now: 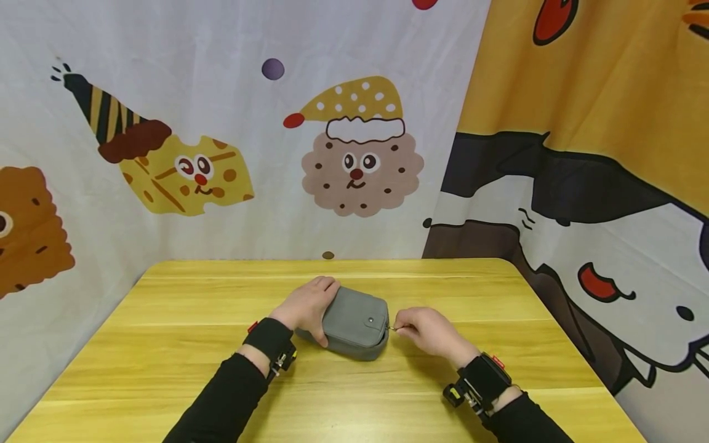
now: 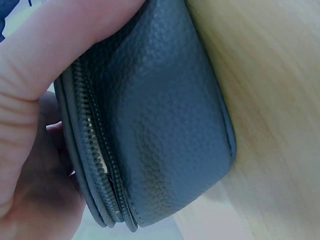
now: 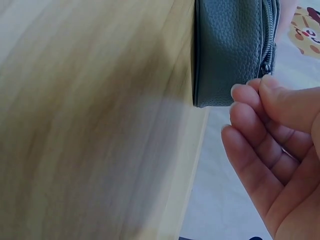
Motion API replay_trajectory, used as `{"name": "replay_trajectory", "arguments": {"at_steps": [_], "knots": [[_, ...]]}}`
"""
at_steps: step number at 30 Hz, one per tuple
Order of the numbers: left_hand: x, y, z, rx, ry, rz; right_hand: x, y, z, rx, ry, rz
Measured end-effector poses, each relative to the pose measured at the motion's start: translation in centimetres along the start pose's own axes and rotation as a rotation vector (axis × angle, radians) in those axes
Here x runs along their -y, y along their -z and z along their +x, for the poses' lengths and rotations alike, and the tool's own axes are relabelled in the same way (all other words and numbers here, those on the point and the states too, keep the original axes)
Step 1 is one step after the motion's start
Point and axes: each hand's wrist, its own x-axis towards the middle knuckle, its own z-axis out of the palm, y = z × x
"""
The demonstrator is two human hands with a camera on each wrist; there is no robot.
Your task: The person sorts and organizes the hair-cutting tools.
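A grey pebbled-leather zip pouch (image 1: 354,317) lies on the table, a small snap tab on its top. My left hand (image 1: 309,307) grips its left end, with the thumb along the near side and the fingers over the top. In the left wrist view the zipper (image 2: 90,125) runs along the pouch's edge, its teeth partly parted. At the right end, my right hand (image 1: 429,332) pinches the zipper pull (image 1: 392,328) between thumb and forefinger. The right wrist view shows the zipper slider (image 3: 265,67) just beyond these fingertips, which mostly hide the pull.
The pouch sits near the middle of a light wood-grain table (image 1: 183,357). A white curtain (image 1: 221,37) with cartoon prints hangs behind the table's far edge. On the right hangs a yellow and white printed curtain (image 1: 609,111).
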Motion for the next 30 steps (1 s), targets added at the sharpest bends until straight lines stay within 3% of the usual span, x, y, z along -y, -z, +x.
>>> {"name": "replay_trajectory", "arguments": {"at_steps": [13,30], "knots": [[0.2,-0.3,0.0,-0.004,0.003,-0.014,0.7,0.0,0.0,0.068,0.041,0.063],[0.0,-0.3,0.0,-0.01,-0.001,-0.008,1.2,-0.3,-0.4,0.078,0.108,0.134]]}}
